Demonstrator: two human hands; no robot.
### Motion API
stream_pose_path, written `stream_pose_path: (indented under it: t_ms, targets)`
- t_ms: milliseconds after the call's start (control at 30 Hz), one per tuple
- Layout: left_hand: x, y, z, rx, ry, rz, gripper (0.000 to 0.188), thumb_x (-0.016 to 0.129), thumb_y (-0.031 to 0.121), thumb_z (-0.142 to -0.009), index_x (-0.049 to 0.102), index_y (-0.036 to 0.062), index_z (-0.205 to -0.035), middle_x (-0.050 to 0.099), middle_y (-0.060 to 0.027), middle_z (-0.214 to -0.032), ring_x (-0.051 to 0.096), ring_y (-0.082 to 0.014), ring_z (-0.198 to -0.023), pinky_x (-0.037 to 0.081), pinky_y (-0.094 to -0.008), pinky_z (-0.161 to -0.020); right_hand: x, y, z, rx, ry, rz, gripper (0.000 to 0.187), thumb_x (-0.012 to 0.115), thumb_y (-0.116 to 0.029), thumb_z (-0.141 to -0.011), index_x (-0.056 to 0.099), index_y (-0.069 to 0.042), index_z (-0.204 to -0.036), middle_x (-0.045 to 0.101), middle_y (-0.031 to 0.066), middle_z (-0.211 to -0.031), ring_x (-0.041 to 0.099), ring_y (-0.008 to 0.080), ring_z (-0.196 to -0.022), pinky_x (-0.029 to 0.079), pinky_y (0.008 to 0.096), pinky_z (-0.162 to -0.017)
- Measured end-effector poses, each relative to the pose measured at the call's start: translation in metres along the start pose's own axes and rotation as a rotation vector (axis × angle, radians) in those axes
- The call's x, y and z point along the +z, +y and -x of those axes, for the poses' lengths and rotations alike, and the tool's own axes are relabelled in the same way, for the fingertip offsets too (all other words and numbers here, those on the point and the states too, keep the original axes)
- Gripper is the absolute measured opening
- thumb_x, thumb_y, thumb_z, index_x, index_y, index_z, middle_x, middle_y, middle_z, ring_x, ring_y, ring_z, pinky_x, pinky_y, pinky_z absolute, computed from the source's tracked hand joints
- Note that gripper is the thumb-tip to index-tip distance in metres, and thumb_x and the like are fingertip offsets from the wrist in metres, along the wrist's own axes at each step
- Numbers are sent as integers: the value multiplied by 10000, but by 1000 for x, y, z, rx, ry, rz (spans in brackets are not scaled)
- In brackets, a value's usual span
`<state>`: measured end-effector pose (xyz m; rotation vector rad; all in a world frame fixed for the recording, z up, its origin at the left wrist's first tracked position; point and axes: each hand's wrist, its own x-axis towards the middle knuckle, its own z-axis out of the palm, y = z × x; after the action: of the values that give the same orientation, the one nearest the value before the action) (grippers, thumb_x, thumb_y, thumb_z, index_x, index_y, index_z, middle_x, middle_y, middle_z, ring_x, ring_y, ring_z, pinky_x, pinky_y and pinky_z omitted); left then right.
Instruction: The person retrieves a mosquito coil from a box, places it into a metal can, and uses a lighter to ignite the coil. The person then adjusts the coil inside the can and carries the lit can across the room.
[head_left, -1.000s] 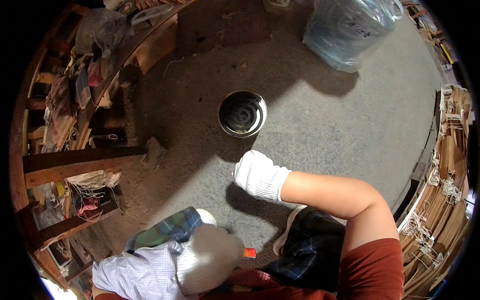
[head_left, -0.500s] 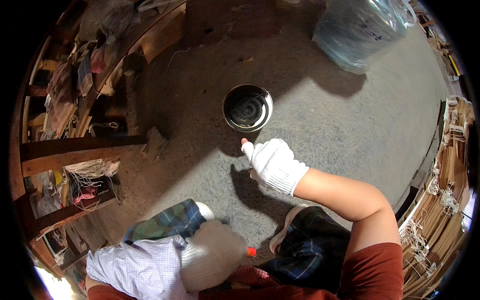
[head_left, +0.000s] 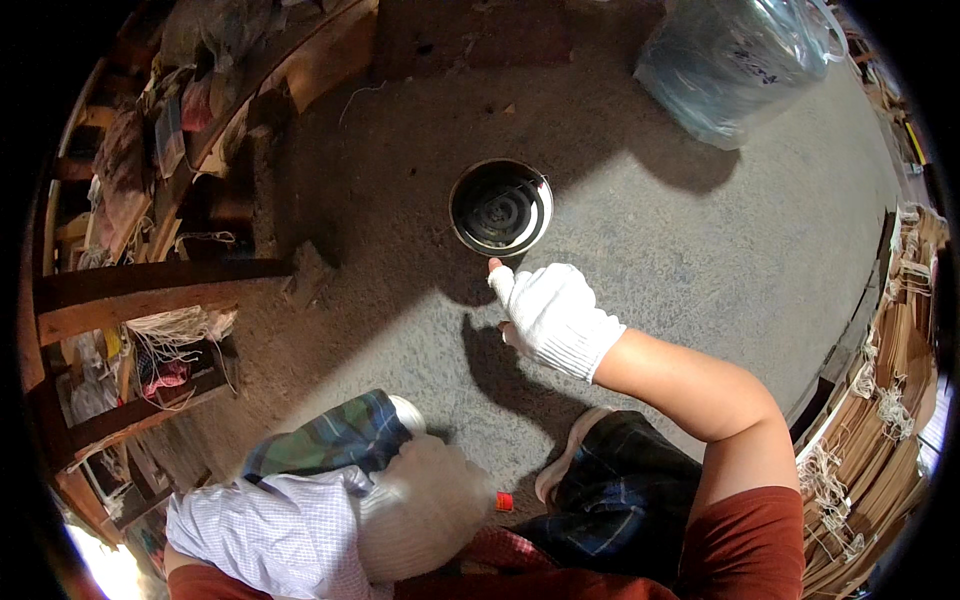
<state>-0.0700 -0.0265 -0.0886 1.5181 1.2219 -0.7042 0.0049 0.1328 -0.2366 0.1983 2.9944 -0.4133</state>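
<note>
A round tin (head_left: 458, 232) stands on the concrete floor with a dark mosquito coil (head_left: 500, 210) inside it. Just below its near rim is my right hand (head_left: 560, 315), in a white knit glove with bare fingertips showing. Its forefinger stretches toward the rim, while the thumb tip sits apart from it; whether the finger touches the tin I cannot tell. My left hand (head_left: 425, 510), also gloved, is smeared by motion low in front of my body. Beside it shows a small red object (head_left: 504, 501), its kind unclear, as is whether the hand holds it.
At the far right stands a large clear plastic bag (head_left: 740, 70). Wooden shelving (head_left: 160, 290) with cloth scraps and string runs along the left. Stacked brown bundles (head_left: 890, 400) with white strings line the right side. My shoes (head_left: 570, 450) are planted close to my body.
My right hand has edged slightly closer to the tin. My left hand stays low and blurred in both frames. The view has shifted a little.
</note>
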Motion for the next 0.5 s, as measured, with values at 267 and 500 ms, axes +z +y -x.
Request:
stream_pose_path:
  t_ms: [267,500]
  targets:
    - [-5,1,2,-75,-10,77,183,601,112,-845,694,-9,-947,677,-176,-897,691,-290,-850,578,-353,-679,1,0,-4,48,-68,-12,599,639,-254,-773,474,49,-1263,609,76,-699,593,247,-618,443,389,-581]
    - [-1,-1,-1,-66,-7,86,189,592,115,-851,689,-24,-935,673,-170,-884,695,-277,-821,581,-357,-656,1,2,-3,32,-49,-1,594,634,-250,-778,473,52,-1264,610,76,-713,592,245,-626,439,390,-580]
